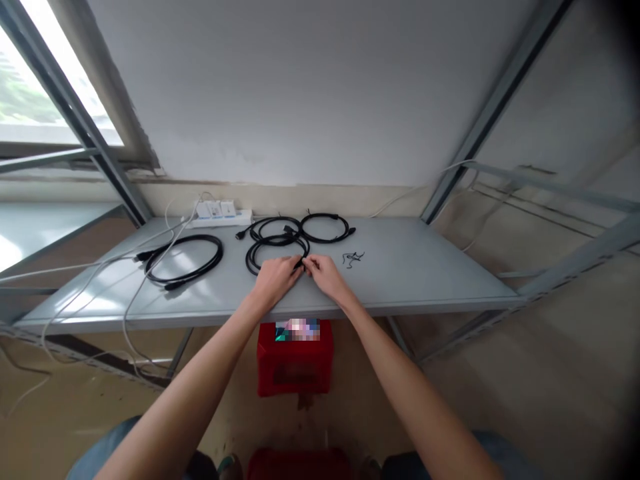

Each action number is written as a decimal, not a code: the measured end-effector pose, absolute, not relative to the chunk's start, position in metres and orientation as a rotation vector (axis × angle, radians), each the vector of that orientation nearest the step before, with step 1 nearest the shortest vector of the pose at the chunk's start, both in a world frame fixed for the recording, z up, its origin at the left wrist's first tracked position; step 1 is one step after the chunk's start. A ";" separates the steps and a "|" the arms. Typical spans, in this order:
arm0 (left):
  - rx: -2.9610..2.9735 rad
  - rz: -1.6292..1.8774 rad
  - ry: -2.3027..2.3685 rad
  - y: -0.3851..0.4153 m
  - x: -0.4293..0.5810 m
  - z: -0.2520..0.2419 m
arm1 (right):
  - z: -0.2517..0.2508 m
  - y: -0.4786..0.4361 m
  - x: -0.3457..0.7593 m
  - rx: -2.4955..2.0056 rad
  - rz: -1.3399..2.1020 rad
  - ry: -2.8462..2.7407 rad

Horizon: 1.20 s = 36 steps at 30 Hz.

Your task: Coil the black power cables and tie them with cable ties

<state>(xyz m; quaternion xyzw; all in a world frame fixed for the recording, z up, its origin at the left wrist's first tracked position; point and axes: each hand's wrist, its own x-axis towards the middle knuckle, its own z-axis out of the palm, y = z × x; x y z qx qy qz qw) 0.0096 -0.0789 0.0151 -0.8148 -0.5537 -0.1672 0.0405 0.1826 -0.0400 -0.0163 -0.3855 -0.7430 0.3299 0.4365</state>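
Note:
A coiled black cable (249, 259) with visible plug ends lies near the front middle of the grey shelf (400, 273). My left hand (278, 276) presses on the right side of this coil, fingers closed round it. Beside it, my right hand (324, 271) pinches at the same spot, its fingertips almost meeting the left ones. What the right fingertips hold is too small to make out. Just behind, two more black coils touch or overlap it: one cable (257, 229) to the left, another cable (327, 241) to the right. Several thin black ties (353, 257) lie loose right of my hands.
Another coiled black cable (221, 252) rests on the shelf's left part, crossed by white cords (134, 293). A white power strip (244, 217) with adapters stands against the wall. Metal uprights (453, 170) frame the shelf. Below the front edge is a red stool (295, 363) with a phone-like screen (285, 331) on it.

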 end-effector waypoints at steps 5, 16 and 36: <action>-2.449 -0.609 -1.728 -0.079 0.013 0.014 | -0.017 -0.037 0.183 -0.916 0.899 -1.752; -2.505 -0.682 -1.691 -0.086 0.014 0.020 | -0.015 -0.036 0.184 -0.874 1.083 -1.711; -2.591 -0.629 -1.624 -0.081 0.010 0.017 | -0.012 -0.042 0.180 -0.960 0.880 -1.738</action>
